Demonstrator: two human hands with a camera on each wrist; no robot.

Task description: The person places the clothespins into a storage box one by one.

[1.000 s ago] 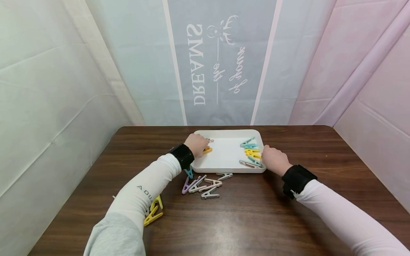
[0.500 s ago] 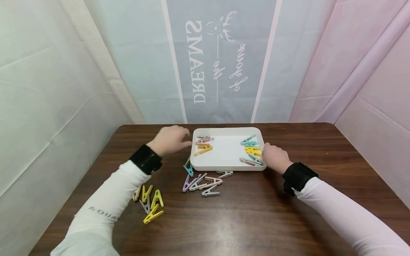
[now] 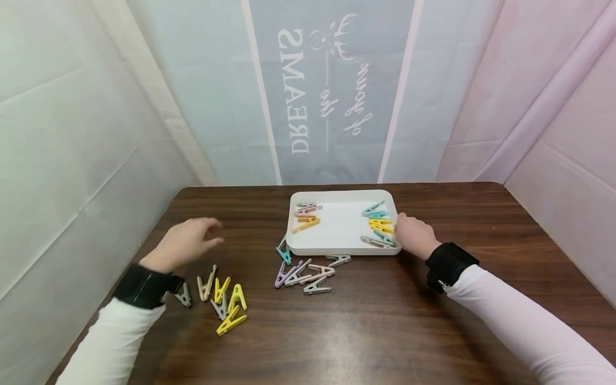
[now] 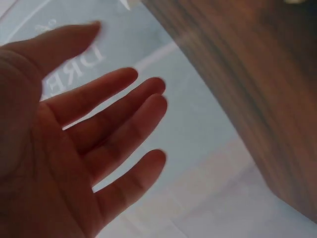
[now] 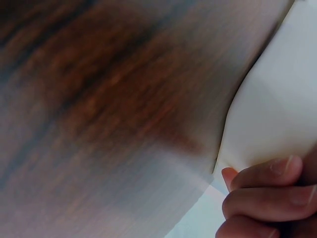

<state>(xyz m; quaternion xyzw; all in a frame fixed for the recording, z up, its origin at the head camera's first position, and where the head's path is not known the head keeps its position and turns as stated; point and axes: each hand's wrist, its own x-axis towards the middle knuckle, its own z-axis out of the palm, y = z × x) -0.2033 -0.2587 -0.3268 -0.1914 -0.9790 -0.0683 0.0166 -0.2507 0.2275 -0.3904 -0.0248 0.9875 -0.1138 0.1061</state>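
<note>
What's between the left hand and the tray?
Straight across from left hand to tray, the head view shows bare table. A blue peg sits off that line by the tray's near left corner.

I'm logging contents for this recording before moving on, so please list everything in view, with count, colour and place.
Table: one, dark brown, below everything.
Tray: one, white, on the table's far half.
Clips at tray's left end: several overlapping, grey, pink, orange.
Clips at tray's right end: several overlapping, teal, yellow, greyish.
Clips near tray: six; three grey, teal, purple, pale pink; on the table.
Clips at left: six; three yellow, two grey, beige; on the table.
Backdrop: one, blue-grey, white lettering, behind.
Side cloths: two, pale, left and right.
Sleeves: two, white, forearms.
Wristbands: two, black, wrists.
Left hand: one, above the table.
Right hand: one, fingers curled at tray's right side; grip unclear.
</note>
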